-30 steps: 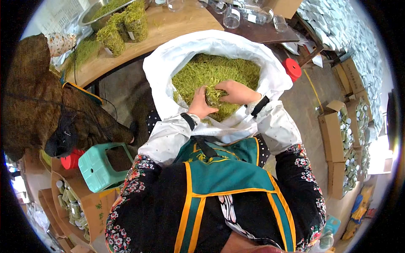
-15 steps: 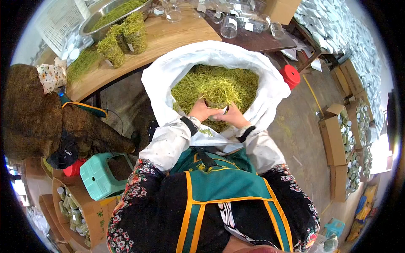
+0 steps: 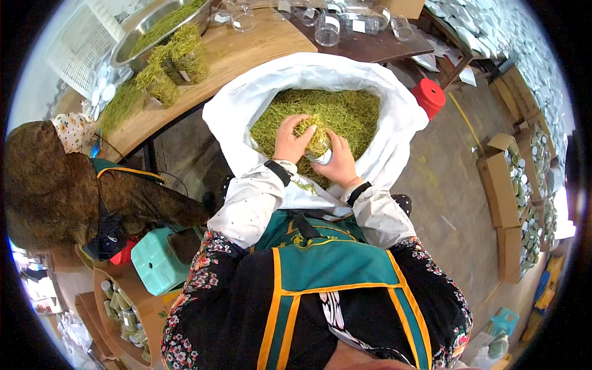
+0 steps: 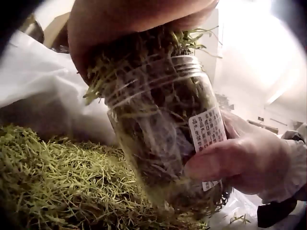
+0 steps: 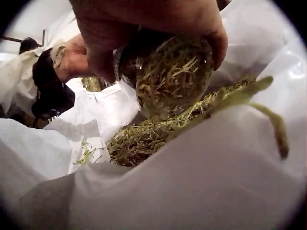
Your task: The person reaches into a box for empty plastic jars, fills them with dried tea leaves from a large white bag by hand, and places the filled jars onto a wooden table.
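My right hand (image 3: pixel 338 161) grips a clear plastic jar (image 4: pixel 148 139) by its side, thumb over the printed white label (image 4: pixel 207 128). Yellow-green dried herb strands fill the jar, and a tuft (image 3: pixel 317 131) sticks out of its threaded mouth. At that mouth, my left hand (image 3: pixel 292 139) curls its fingers and thumb around the tuft. The jar leans over loose herb (image 4: pixel 62 182) inside a big white sack (image 3: pixel 290 68). In the right wrist view, the jar's base (image 5: pixel 172 81) faces the camera beneath my right hand.
On the wooden table (image 3: pixel 253 52) stand herb-filled jars (image 3: pixel 188 54) and a metal basin (image 3: pixel 123 52). Empty jars (image 3: pixel 364 23) crowd the dark table behind. A red stool (image 3: pixel 428 98) is right of the sack; another person (image 3: pixel 49 185) and a green stool (image 3: pixel 157 262) are left.
First both hands were down in the herb; then they held the heaped jar upright between them. Now the left hand has moved onto the tuft, and the jar is tilted in the right hand.
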`<state>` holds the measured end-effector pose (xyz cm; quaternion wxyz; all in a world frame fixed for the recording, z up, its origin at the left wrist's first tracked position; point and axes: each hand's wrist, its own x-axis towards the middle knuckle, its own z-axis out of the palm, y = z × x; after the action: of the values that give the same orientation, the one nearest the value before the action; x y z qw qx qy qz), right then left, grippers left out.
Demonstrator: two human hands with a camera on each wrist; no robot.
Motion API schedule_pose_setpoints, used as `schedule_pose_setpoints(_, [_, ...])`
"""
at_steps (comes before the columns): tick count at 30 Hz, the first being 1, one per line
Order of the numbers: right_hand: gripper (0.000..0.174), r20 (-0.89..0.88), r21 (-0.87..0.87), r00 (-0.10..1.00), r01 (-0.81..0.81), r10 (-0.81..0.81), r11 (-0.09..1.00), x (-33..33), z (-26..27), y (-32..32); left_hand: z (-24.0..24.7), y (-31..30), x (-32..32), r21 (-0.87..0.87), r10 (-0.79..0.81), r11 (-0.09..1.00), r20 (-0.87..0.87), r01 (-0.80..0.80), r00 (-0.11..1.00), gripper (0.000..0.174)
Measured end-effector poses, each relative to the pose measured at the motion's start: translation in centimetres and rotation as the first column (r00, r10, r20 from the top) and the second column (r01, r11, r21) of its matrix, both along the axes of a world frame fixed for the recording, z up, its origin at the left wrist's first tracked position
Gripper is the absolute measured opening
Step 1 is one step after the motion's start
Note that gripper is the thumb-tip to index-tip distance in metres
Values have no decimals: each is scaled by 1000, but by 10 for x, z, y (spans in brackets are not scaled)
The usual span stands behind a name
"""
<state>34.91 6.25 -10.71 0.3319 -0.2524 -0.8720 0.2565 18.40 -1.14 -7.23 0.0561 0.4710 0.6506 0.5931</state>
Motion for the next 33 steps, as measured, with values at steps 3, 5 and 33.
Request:
schedule_pose_setpoints(3, [97,27,75,999,44,-46,996,4,8,1,-8,5,-6,-88,28,996,122,-18,992,30])
schedule_pose_setpoints(5, [96,29,202,999,36,-43,979,6,15,7,-9,2,-7,-172,35,985,14,-33,999,30])
schedule_pose_setpoints(33, [98,75,-152,975,-195,208,969,21,38,2,13,-38,1,-111,-320,944,-77,311,944,23])
